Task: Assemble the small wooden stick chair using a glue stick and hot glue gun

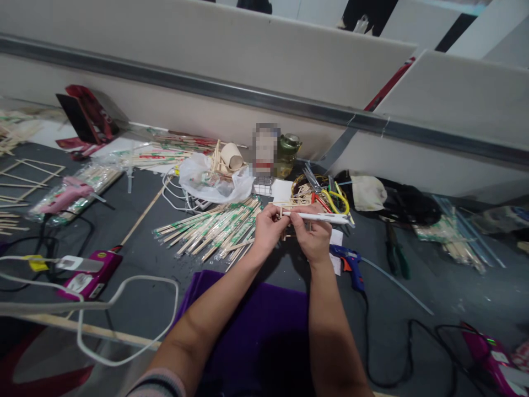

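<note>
Wooden frame pinched by left hand; right hand grips pen beside chopsticks.

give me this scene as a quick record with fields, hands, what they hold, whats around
left hand: pinches a small wooden stick frame
right hand: holds a white pen against the frame
left of hands: pile of wrapped chopsticks
right of hands: blue glue gun lying on the dark table
far left: pink glue gun
behind: white plastic bag, green jar
near edge: purple cloth
</note>
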